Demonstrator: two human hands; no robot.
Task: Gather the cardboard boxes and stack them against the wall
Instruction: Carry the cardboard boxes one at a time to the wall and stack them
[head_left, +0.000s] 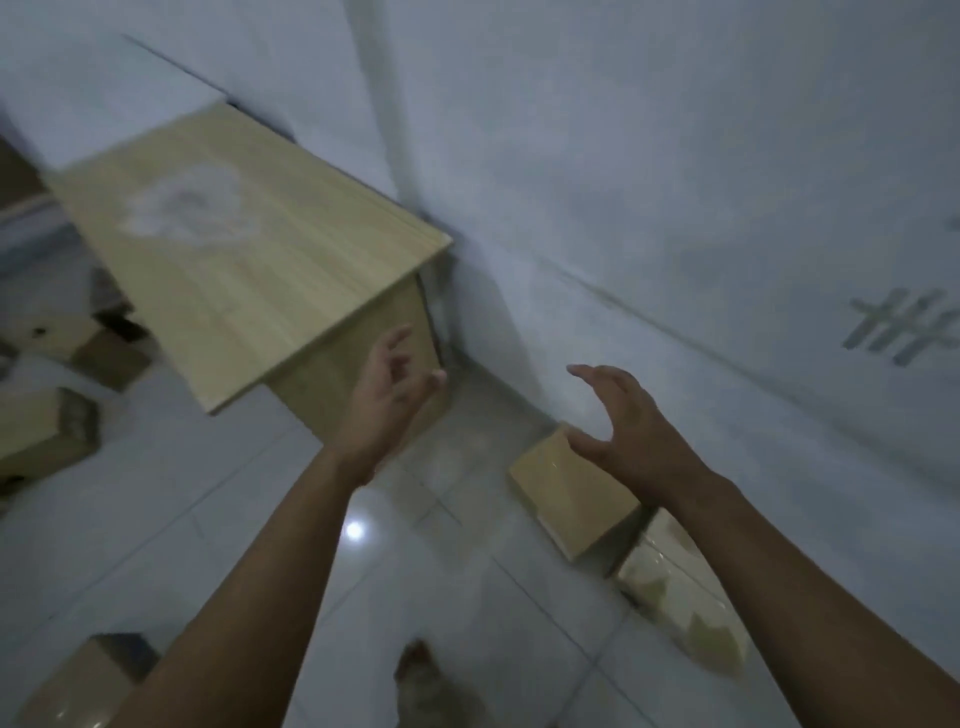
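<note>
A small cardboard box (563, 491) lies on the tiled floor by the white wall (675, 182). A second taped box (680, 587) lies just behind it along the same wall, partly under my right forearm. My right hand (623, 431) hovers above the first box with fingers spread and holds nothing. My left hand (387, 395) is raised in front of the wooden table, fingers loosely spread, also with nothing in it. More boxes lie at the left: one (44, 431) by the left edge, another (93, 345) under the table, and one (83, 680) at the bottom left.
A light wooden table (234, 254) stands in the corner against the wall. Its side panel reaches the floor behind my left hand. Glossy white floor tiles (234, 519) stretch between the boxes. A foot (421, 675) shows at the bottom.
</note>
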